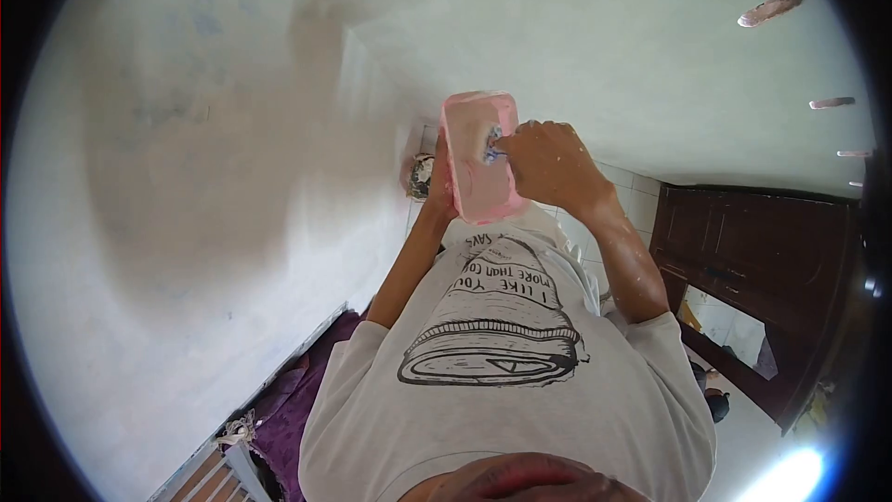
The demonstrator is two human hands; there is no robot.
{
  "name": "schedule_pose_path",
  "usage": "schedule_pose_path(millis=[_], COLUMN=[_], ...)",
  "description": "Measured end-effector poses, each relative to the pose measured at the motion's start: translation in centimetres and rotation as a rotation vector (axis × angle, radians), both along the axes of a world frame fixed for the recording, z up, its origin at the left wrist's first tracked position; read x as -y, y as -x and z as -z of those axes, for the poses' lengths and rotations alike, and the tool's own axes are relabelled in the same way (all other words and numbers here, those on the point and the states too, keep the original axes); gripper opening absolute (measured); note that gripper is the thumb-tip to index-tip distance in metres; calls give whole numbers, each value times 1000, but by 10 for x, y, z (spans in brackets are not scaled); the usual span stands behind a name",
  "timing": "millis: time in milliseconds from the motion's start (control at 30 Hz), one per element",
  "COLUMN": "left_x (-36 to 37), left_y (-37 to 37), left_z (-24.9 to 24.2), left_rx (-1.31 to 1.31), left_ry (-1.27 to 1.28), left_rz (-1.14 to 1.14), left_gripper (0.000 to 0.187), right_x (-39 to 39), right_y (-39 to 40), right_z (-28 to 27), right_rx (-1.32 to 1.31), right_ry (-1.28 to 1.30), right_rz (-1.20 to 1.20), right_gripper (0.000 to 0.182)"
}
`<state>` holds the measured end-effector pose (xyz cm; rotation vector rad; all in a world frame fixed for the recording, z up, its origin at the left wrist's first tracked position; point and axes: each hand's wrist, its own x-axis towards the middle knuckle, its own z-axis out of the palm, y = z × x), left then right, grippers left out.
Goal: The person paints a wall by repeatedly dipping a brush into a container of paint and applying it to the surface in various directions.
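My left hand [442,177] grips the left side of a pink plastic tub [510,112], its fingers mostly hidden behind the wall. Pale paint coats the inside of the tub, which is held out in front of my chest. My right hand [557,163], spotted with paint, is closed on what looks like a wide paintbrush [485,143]. The pale head of the brush is over the inside of the tub, with blue marks near my fingers. Most of its handle is hidden in my fist.
A patchy white wall [186,204] stands at the left and meets another wall [576,46] in a corner. A paint-stained round container [421,177] is low in that corner. Dark wooden furniture [743,251] stands at right; purple cloth [297,390] lies lower left.
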<state>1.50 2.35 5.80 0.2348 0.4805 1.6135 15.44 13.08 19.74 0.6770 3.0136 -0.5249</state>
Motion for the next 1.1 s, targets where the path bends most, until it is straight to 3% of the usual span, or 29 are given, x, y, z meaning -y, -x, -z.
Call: schedule_pose_path(millis=[100, 233, 300, 367, 400, 533, 600, 700, 767, 800, 867, 900, 967, 1100], left_x=[-7, -11, -6, -6, -7, -9, -3, 1, 4, 3, 0, 0, 2, 12], left_y=[-8, -4, -5, -11, -12, -6, -4, 0, -2, -3, -7, -5, -2, 4], left_z=[-11, -6, 1, 3, 5, 3, 4, 7, 1, 1, 2, -2, -10, 6], left_rx=[-154, 28, 116, -284, -284, -82, 17, 11, -359, -363, -270, -273, -15, 46], left_ry=[170, -108, -195, -57, -59, 41, 48, -10, 59, 58, 78, 76, 85, 40], left_rz=[-137, -61, 12, -110, -112, -70, -89, -27, -26, -25, -102, -102, -77, -24], left_gripper=[63, 63, 63, 65, 65, 68, 68, 68, 70, 70, 71, 71, 70, 67], right_x=[10, 7, -5, -8, -8, 2, 7, -9, -7, -7, -3, 4, 13, 0], right_y=[-2, -20, -20, -8, -4, -5, -13, -14, -6, -2, -1, 0, -6, -10], right_z=[10, 13, 2, -9, -11, 2, -3, -5, -10, -13, 4, 5, 4, 2], right_rx=[-47, -91, 98, 95, 91, -119, -6, 174, 93, 2, -136, -95, -48, 46], right_ry=[20, 162, 113, 76, 42, 51, 227, 151, 83, 1, -36, 51, 213, 166], right_rz=[-68, -98, -45, 24, 97, -17, -69, -56, -14, 27, 4, -22, -59, -115], right_gripper=[21, 21, 22, 24, 25, 24, 19, 18, 18, 18, 16, 17, 19, 18])
